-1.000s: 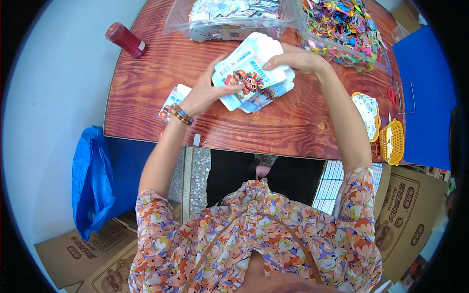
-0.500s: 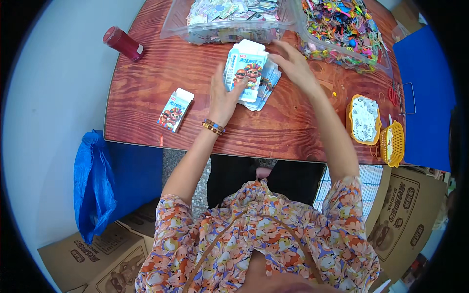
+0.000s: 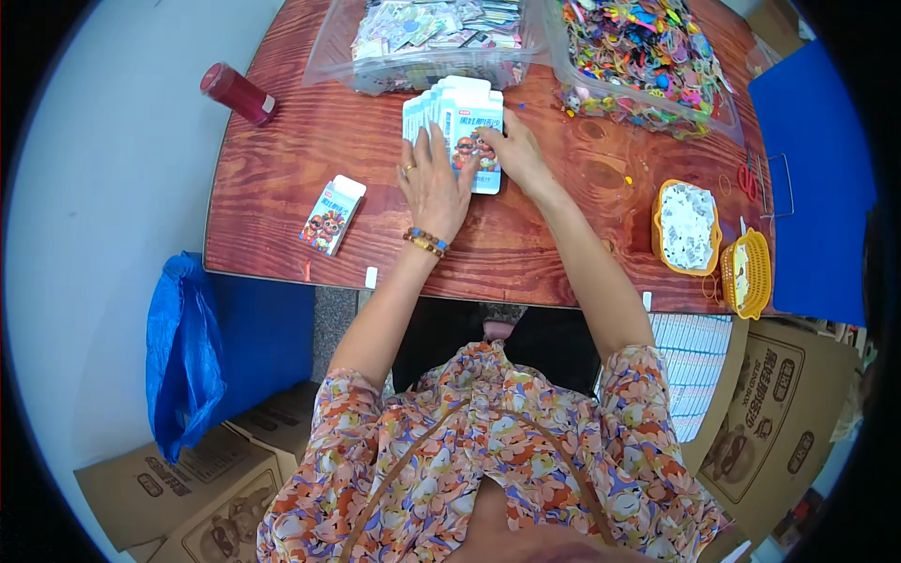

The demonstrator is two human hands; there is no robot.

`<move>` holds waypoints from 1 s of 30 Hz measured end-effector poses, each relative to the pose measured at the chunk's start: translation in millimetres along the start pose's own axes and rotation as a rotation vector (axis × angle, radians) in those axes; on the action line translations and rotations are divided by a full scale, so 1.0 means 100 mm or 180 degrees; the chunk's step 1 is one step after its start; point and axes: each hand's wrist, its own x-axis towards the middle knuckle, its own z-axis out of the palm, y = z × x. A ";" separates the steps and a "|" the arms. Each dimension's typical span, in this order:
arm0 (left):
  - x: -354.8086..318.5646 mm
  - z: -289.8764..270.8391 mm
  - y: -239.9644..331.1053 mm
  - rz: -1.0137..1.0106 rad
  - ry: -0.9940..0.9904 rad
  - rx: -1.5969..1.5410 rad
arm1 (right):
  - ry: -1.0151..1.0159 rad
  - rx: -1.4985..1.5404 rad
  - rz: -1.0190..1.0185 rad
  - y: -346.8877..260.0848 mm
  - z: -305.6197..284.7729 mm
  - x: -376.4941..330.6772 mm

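A stack of flat blue-and-white cartons [image 3: 484, 175] with cartoon figures stands over the middle of the table, its left part fanned out into several overlapping edges. My left hand [image 3: 436, 188] lies across the fanned edges, fingers spread, thumb reaching toward the front carton. At the right side, my right hand [image 3: 519, 158] grips the stack, with its thumb on the printed face and its other fingers partly hidden. A single carton of the same kind [image 3: 331, 216], top flap up, lies to the left of my left hand.
Beyond the stack are a clear bin of small packets [image 3: 437, 73] and another of colourful trinkets [image 3: 648, 113]. A red jar [image 3: 237, 94] lies at far left. Yellow baskets [image 3: 718, 235] and red-handled scissors [image 3: 747, 182] are at right. A blue bag [image 3: 183, 357] hangs by the left edge.
My right hand has come down onto the stack's right side. The cartons, piled toward the right before, now fan out to the left, and my left hand's fingers have spread over them.
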 end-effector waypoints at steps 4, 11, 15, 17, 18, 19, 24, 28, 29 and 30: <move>0.02 0.01 0.10 0.0034 0.0043 0.0472 | 0.0384 0.0714 -0.0212 0.08 0.00 0.01; -0.05 0.03 0.26 0.0491 0.0061 0.0920 | 0.0834 -0.1063 -0.0739 0.06 -0.23 -0.36; -0.04 -0.04 0.27 0.0332 -0.0019 0.0946 | 0.0638 -0.1397 -0.0704 0.04 -0.26 -0.39; -0.08 -0.11 0.20 0.0468 0.0219 0.0915 | 0.0671 -0.1429 -0.0874 0.08 -0.28 -0.38; -0.13 -0.17 0.13 0.0592 0.0397 0.0865 | 0.0633 -0.1413 -0.0891 0.12 -0.30 -0.39; -0.19 -0.23 0.04 0.0580 0.0490 0.0775 | 0.0695 -0.1469 -0.1005 0.16 -0.32 -0.39; -0.57 -0.69 -0.72 -0.0291 0.0487 0.0892 | 0.0534 -0.1107 -0.0939 0.30 -0.42 -0.45; -0.72 -0.93 -1.31 -0.0801 0.0518 0.0877 | 0.0789 -0.1529 -0.1315 0.28 -0.38 -0.48; -0.70 -0.95 -1.40 -0.0779 0.0217 0.0969 | 0.0676 -0.1485 -0.1148 0.27 -0.38 -0.48; -0.68 -0.97 -1.46 -0.0733 -0.0086 0.1004 | 0.0566 -0.1449 -0.0982 0.25 -0.38 -0.49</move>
